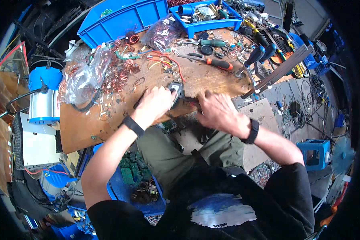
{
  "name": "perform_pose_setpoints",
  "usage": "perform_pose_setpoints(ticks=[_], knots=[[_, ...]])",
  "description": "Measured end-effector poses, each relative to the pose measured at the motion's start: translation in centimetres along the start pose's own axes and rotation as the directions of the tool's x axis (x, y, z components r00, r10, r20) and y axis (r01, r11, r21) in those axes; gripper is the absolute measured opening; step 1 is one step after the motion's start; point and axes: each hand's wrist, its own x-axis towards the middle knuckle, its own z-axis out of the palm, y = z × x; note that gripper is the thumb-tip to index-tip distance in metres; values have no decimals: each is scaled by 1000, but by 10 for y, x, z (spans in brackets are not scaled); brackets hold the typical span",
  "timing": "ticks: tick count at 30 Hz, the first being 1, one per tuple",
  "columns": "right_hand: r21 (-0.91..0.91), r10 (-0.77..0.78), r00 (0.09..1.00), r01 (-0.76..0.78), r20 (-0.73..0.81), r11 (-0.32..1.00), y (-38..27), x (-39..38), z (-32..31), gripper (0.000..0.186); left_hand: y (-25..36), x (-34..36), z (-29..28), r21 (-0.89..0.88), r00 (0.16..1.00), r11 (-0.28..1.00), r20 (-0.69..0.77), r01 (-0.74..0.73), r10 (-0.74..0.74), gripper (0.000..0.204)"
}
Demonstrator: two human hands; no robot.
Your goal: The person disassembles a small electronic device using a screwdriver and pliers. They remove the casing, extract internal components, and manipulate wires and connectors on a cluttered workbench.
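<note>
My left hand (155, 105) is closed around a small dark device with a light grey face (175, 89), at the near edge of the wooden workbench (148, 127). To its right my right hand (219, 110) is closed, its fingers curled by a thin dark piece (191, 100) that reaches toward the device. What the right fingers grip is mostly hidden. Beyond the hands lie red and yellow wires (164, 57) and a screwdriver with an orange and black handle (219, 64).
Copper coils (122, 76) and a clear plastic bag (86, 78) cover the left side. A large blue bin (124, 22) and a blue tray (212, 26) stand at the back. A clamp-like metal bar (282, 72) juts at the right. Green circuit boards (134, 168) fill a bin below.
</note>
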Motion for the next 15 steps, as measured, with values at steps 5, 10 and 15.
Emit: perform_pose_setpoints(ticks=[5, 10, 15], knots=[[581, 92, 963, -227, 253, 782, 25, -48, 19, 58, 31, -2, 12, 148, 972, 979, -166, -143, 167, 40], [883, 196, 980, -113, 24, 456, 47, -68, 27, 42, 42, -1, 16, 151, 923, 973, -319, -177, 217, 36], [819, 303, 948, -95, -100, 566, 42, -48, 1, 34, 42, 8, 9, -2, 986, 999, -165, -40, 39, 36]])
